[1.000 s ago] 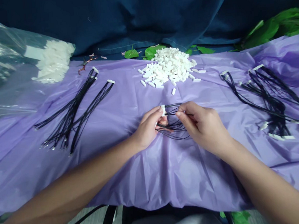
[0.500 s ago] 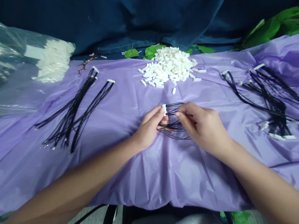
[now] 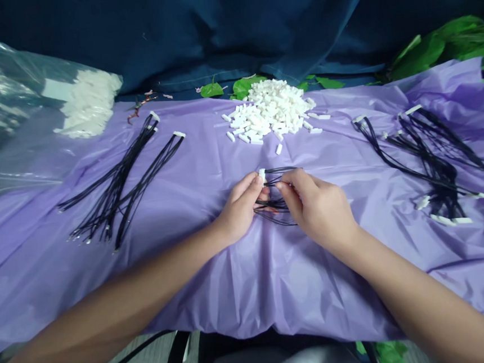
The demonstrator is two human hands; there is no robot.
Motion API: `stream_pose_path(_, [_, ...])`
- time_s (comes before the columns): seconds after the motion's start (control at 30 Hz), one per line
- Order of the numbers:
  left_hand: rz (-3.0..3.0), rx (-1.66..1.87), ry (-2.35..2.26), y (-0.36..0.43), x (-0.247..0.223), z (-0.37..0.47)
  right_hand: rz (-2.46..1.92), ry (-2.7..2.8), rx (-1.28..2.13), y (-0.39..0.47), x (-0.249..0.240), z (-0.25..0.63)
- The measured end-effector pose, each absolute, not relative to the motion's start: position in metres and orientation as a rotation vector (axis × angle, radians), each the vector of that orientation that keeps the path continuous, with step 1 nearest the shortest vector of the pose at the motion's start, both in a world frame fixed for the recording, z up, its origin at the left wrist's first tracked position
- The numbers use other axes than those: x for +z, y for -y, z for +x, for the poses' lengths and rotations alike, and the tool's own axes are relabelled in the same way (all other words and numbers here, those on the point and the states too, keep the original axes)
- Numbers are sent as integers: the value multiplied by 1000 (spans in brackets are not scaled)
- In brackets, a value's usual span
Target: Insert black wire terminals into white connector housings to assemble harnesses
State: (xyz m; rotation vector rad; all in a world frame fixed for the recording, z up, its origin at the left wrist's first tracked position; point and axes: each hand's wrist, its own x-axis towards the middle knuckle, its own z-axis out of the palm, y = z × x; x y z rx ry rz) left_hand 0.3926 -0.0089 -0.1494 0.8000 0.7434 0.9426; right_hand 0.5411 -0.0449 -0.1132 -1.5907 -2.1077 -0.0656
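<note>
Between thumb and fingers, my left hand (image 3: 242, 207) grips a white connector housing (image 3: 262, 175) near the middle of the table. Thin black wires (image 3: 275, 203) run to the right from it and loop under my left fingers. My right hand (image 3: 322, 200) is closed in a pinch on one black wire (image 3: 272, 183) just right of the housing. The wire's tip is too small to make out. Beyond the hands lies a heap of small white connector housings (image 3: 275, 108), with one loose housing (image 3: 279, 149) nearest to me.
Black wire bundles with white connectors lie at the left (image 3: 115, 184) and at the right (image 3: 439, 164). A clear plastic bag (image 3: 7, 111) with white pieces rests at the back left. Green leaves (image 3: 437, 46) edge the purple cloth (image 3: 217, 285); a dark blue curtain hangs behind.
My right hand has moved left along the wires, closer to the connector housing. The left hand keeps its hold. The whole view has shifted slightly.
</note>
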Motion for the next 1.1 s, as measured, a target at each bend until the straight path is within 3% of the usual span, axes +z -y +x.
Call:
stream_pose_path(0.73, [926,916,-747,10,-152,392,-1716,2055,-241,41,-127,532])
stream_pose_path(0.93, [914,938,-783,7,-155,392,-1577,2041,-161,36,-133,533])
stream_pose_path(1.1, [837,916,-797,6,-149,391,-1413,2178,-320,28,-131,541])
